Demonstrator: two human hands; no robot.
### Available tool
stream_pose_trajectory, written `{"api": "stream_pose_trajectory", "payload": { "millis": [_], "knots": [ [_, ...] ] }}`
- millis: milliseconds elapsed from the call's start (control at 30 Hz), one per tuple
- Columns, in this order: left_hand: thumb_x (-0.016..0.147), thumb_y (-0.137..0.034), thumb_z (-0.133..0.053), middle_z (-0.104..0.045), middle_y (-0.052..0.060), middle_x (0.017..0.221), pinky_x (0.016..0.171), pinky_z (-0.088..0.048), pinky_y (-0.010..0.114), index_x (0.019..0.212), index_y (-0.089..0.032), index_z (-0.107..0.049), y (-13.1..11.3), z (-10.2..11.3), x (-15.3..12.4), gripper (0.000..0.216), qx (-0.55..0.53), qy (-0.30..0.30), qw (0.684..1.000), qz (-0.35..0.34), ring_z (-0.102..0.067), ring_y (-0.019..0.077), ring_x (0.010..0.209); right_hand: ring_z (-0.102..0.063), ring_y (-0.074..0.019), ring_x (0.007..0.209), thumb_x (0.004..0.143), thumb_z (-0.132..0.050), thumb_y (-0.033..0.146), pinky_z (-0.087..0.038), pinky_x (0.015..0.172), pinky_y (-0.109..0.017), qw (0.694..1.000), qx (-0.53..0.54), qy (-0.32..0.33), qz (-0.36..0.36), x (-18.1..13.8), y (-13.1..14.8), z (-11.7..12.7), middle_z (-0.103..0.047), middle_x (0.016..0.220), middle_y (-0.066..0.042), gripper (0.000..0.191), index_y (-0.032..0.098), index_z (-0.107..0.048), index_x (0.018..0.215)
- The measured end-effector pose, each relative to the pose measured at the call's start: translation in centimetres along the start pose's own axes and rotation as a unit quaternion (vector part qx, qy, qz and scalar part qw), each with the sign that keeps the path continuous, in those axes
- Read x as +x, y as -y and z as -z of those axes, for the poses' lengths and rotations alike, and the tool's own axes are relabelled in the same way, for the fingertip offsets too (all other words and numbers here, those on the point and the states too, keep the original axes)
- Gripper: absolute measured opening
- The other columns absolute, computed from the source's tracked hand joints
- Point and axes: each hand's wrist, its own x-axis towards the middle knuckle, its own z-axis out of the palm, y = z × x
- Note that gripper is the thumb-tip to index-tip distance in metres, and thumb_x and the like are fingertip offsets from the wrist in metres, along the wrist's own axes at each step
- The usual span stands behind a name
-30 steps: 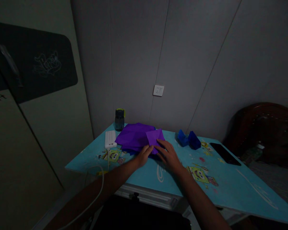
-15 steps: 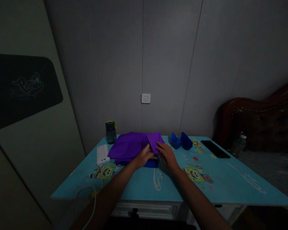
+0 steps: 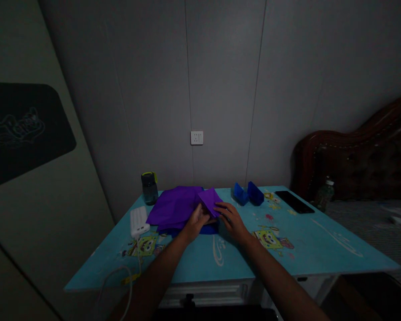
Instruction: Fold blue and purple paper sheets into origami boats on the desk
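Note:
A stack of purple paper sheets lies on the light-blue cartoon table, with a blue sheet showing under its near edge. A smaller purple piece is partly folded up at the stack's right end. My left hand pinches the near edge of that piece. My right hand rests beside it with fingers flat and apart, fingertips touching the piece's lower right edge.
A white power bank with a cable lies left of the stack, a dark bottle behind it. Two blue folded paper shapes and a black phone sit to the right. A dark headboard stands at far right.
The camera has swung and levelled, so the table sits straighter in view. My left hand has moved up onto the small purple piece and closed on its edge; the right hand stays beside it.

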Motion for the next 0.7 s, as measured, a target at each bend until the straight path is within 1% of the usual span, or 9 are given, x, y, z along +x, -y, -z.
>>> {"api": "stream_pose_trajectory", "payload": {
  "millis": [67, 100, 200, 267, 367, 433, 500, 600, 700],
  "knots": [
    [0.079, -0.037, -0.07, -0.051, 0.013, 0.136, 0.103, -0.042, 0.042, 0.136, -0.022, -0.041, 0.1, -0.2, 0.0, 0.065, -0.005, -0.02, 1.0, -0.017, -0.05, 0.0266, 0.124, -0.058, -0.023, 0.111, 0.095, -0.046, 0.02, -0.05, 0.092, -0.044, 1.0, 0.007, -0.015, 0.009, 0.1, 0.1, 0.2, -0.062, 0.12, -0.011, 0.031, 0.026, -0.059, 0.122],
    [0.078, -0.036, -0.072, -0.05, 0.012, 0.137, 0.104, -0.041, 0.041, 0.139, -0.024, -0.038, 0.0, -0.4, -0.1, 0.071, -0.01, -0.033, 0.999, -0.026, -0.049, 0.0262, 0.125, -0.059, -0.0227, 0.109, 0.095, -0.045, 0.019, -0.05, 0.091, -0.043, 1.0, 0.009, -0.02, 0.015, 0.2, 0.2, 0.3, -0.063, 0.118, -0.011, 0.03, 0.026, -0.059, 0.122],
    [0.075, -0.033, -0.074, -0.047, 0.01, 0.14, 0.101, -0.043, 0.042, 0.148, -0.033, -0.017, -0.2, -1.1, -0.4, 0.092, -0.04, -0.055, 0.997, -0.028, -0.049, 0.0255, 0.125, -0.06, -0.0218, 0.103, 0.095, -0.045, 0.019, -0.049, 0.087, -0.041, 0.999, 0.001, -0.021, 0.038, 0.3, 0.5, 0.6, -0.065, 0.112, -0.009, 0.028, 0.026, -0.059, 0.119],
    [0.075, -0.032, -0.073, -0.046, 0.01, 0.14, 0.098, -0.046, 0.041, 0.149, -0.035, -0.011, -0.4, -1.5, -0.6, 0.097, -0.057, -0.047, 0.997, -0.018, -0.049, 0.0255, 0.124, -0.06, -0.0218, 0.101, 0.095, -0.046, 0.019, -0.049, 0.085, -0.041, 0.999, -0.012, -0.007, 0.052, 0.2, 0.7, 0.7, -0.065, 0.11, -0.009, 0.028, 0.025, -0.058, 0.119],
    [0.072, -0.029, -0.075, -0.047, 0.01, 0.139, 0.095, -0.047, 0.037, 0.148, -0.034, -0.013, -0.7, -1.7, -0.9, 0.098, -0.06, -0.05, 0.997, -0.007, -0.05, 0.0245, 0.122, -0.059, -0.0227, 0.102, 0.093, -0.049, 0.02, -0.048, 0.086, -0.041, 0.997, -0.028, 0.022, 0.062, 0.1, 0.9, 0.7, -0.065, 0.111, -0.01, 0.027, 0.024, -0.058, 0.118],
    [0.068, -0.026, -0.077, -0.048, 0.01, 0.138, 0.094, -0.047, 0.035, 0.147, -0.034, -0.016, -0.8, -1.8, -1.0, 0.101, -0.051, -0.057, 0.997, 0.004, -0.051, 0.0239, 0.121, -0.059, -0.0232, 0.1, 0.091, -0.05, 0.022, -0.048, 0.085, -0.042, 0.998, -0.026, 0.024, 0.061, 0.0, 1.0, 0.7, -0.065, 0.109, -0.01, 0.026, 0.023, -0.059, 0.116],
    [0.065, -0.024, -0.079, -0.048, 0.009, 0.138, 0.093, -0.048, 0.034, 0.146, -0.034, -0.018, -0.8, -1.9, -1.1, 0.101, -0.043, -0.056, 0.997, 0.016, -0.052, 0.0232, 0.119, -0.059, -0.0232, 0.097, 0.091, -0.05, 0.023, -0.048, 0.083, -0.042, 0.999, -0.012, 0.008, 0.048, -0.1, 1.0, 0.7, -0.065, 0.105, -0.01, 0.024, 0.023, -0.06, 0.112],
    [0.065, -0.022, -0.079, -0.049, 0.007, 0.134, 0.09, -0.049, 0.032, 0.141, -0.033, -0.024, -0.8, -2.0, -1.0, 0.095, -0.041, -0.054, 0.997, 0.025, -0.055, 0.0218, 0.115, -0.061, -0.0228, 0.089, 0.093, -0.047, 0.024, -0.049, 0.079, -0.041, 0.999, 0.012, -0.031, 0.006, -0.1, 1.0, 0.6, -0.067, 0.094, -0.009, 0.02, 0.023, -0.061, 0.107],
    [0.065, -0.022, -0.079, -0.057, 0.004, 0.119, 0.081, -0.052, 0.03, 0.131, -0.03, -0.033, -0.6, -2.1, -0.9, 0.082, -0.029, -0.082, 0.996, 0.028, -0.061, 0.0184, 0.1, -0.062, -0.0225, 0.082, 0.095, -0.045, 0.028, -0.05, 0.075, -0.04, 0.997, 0.027, -0.06, -0.044, -0.2, 0.7, 0.4, -0.067, 0.087, -0.008, 0.021, 0.022, -0.064, 0.102]
  ]
}}
